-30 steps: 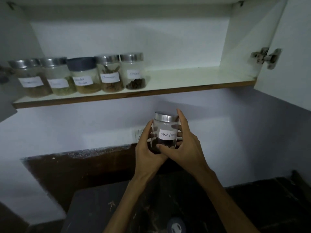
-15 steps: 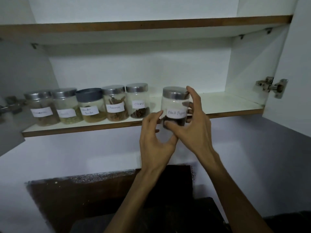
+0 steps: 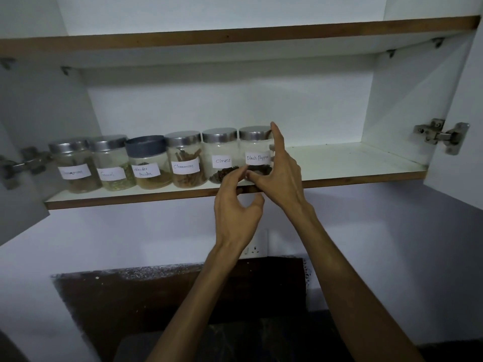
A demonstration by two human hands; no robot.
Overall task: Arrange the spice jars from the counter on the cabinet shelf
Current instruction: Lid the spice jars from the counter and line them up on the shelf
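The Black Pepper jar (image 3: 257,152) now stands on the cabinet shelf (image 3: 339,163), upright at the right end of the row and just beside the Cloves jar (image 3: 222,155); half a second ago it was held in the air in front of the shelf edge, and a second ago it was well below the shelf, over the table. That means the placing step looks all but done: the jar sits in line with its label facing you. Your right hand (image 3: 281,176) still has its grip on the jar, with the forefinger up along the lid's right side and the thumb against the lower front of the glass (the other fingers are hidden behind the jar). Your left hand (image 3: 237,205) has come off it: the fingers are loosely curled and hold nothing, the fingertips near the jar's base and in front of the shelf edge. Compared with the earlier view, the row has grown from five jars to six, and the Cinnamon jar (image 3: 186,163) and the three jars left of it have not shifted. The shelf to the right of the Black Pepper jar holds nothing that shows. Whether more jars wait below cannot be told from here, so I judge only this jar as settled once your right hand lets go.
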